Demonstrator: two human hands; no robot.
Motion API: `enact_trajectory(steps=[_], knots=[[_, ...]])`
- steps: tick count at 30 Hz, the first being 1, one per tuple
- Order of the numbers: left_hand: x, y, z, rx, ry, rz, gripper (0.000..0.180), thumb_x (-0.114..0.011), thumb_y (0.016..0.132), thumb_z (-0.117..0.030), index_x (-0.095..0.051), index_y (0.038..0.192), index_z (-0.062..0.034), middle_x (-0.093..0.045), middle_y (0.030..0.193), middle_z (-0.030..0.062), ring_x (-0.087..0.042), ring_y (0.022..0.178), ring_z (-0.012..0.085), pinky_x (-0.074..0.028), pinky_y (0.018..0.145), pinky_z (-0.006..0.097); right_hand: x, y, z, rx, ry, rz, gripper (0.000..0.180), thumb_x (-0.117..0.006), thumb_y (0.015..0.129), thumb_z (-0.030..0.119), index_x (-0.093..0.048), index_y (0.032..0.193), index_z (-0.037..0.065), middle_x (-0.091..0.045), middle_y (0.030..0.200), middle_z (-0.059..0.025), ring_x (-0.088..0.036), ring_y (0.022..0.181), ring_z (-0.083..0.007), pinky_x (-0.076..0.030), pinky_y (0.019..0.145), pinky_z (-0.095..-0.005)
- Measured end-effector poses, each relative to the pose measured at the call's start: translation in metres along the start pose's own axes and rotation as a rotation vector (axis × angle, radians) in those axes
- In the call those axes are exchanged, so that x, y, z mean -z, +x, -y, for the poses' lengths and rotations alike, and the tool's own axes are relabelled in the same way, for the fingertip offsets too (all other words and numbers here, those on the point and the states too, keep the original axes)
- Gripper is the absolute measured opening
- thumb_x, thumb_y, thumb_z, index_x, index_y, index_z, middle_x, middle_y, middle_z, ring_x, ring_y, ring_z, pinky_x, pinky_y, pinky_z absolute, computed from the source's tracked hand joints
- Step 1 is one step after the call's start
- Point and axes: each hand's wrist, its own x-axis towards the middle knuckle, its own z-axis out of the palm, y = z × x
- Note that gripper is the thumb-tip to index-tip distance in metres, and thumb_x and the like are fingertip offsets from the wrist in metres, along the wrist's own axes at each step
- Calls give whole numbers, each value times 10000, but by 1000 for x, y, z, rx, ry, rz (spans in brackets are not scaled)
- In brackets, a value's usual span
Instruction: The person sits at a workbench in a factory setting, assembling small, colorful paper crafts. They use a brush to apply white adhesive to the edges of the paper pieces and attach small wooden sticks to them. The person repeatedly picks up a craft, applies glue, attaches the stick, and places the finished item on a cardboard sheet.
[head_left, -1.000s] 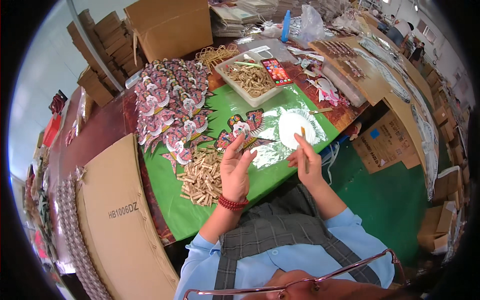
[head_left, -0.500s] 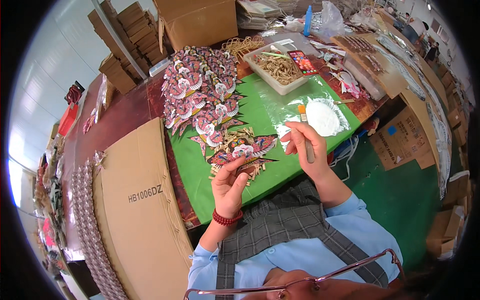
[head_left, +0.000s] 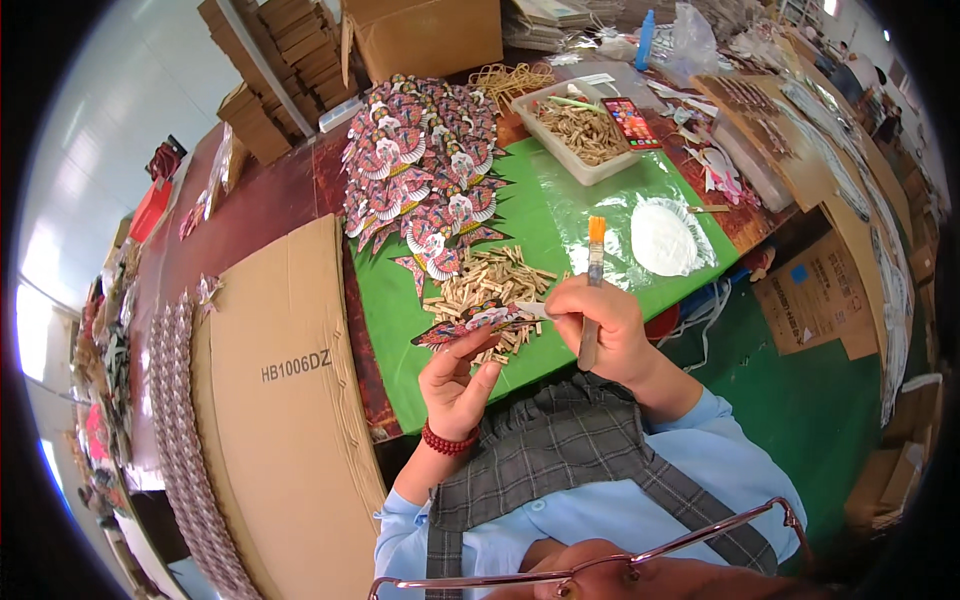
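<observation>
My left hand (head_left: pixel 455 393) holds a colourful bird-shaped kite cutout (head_left: pixel 462 327) from below, tipped almost edge-on. My right hand (head_left: pixel 615 325) grips a flat paintbrush (head_left: pixel 596 258) with orange bristles pointing up and away from me. The thumb and fingertip of that hand also meet the cutout's right wing tip. Below the cutout lies a pile of small wooden pieces, seemingly clothespins (head_left: pixel 492 280), on the green cloth (head_left: pixel 385 330). A white round patch of paste or powder (head_left: pixel 663 237) rests on clear plastic film beyond my right hand.
Many similar bird cutouts (head_left: pixel 430 150) overlap at the far left of the cloth. Farther back are a plastic tub (head_left: pixel 582 170) of wooden pieces, a phone (head_left: pixel 631 123) and a cardboard box (head_left: pixel 425 38). A flat cardboard sheet (head_left: pixel 270 410) lies on the left.
My right hand has moved left and nearer to me, bringing its fingers to the cutout's wing tip. The cutout has tipped from face-up to nearly edge-on. The view has shifted slightly.
</observation>
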Motion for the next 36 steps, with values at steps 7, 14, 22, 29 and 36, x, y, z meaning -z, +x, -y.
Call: enact_trajectory(steps=[7, 14, 22, 29, 36], knots=[[-20, -12, 17, -45, -85, -48, 322, -667, 811, -51, -594, 1093, 87, -613, 1107, 163, -573, 1076, 248, -426, 957, 372, 18, -6, -5, 69, 4, 35, 291, -587, 669, -139, -571, 907, 27, -588, 836, -103, -544, 582, -146, -408, 498, -254], [-46, -24, 34, -143, -21, -36, 327, -653, 836, -140, -587, 1076, 71, -619, 1089, 179, -577, 1063, 303, -440, 949, 458, 40, -22, -21, -160, 163, 36, 248, -559, 730, -137, -543, 918, 23, -622, 920, -113, -590, 727, -130, -466, 615, -245], [-63, -20, 25, 58, -228, -63, 237, -657, 827, -137, -625, 1003, 18, -529, 1228, 157, -526, 1124, 296, -463, 921, 423, 46, -31, -27, -274, 482, 50, 230, -559, 758, -127, -517, 930, 19, -635, 988, -151, -603, 773, -115, -500, 666, -234], [-52, -29, 13, -197, 633, -454, 635, -797, 661, -20, -450, 1193, -36, -245, 1429, 184, -363, 1282, 279, -491, 902, 352, 41, -30, -18, 64, 78, 71, 234, -627, 681, -104, -535, 840, 41, -661, 898, -149, -608, 559, -161, -438, 466, -262], [-50, -15, 1, -418, 852, -118, 788, -812, 625, -52, -385, 1286, -9, -581, 1133, 194, -587, 1020, 327, -507, 807, 382, 19, -36, -19, 266, 55, 133, 254, -640, 619, -83, -539, 815, 45, -666, 880, -140, -575, 493, -180, -436, 437, -275]])
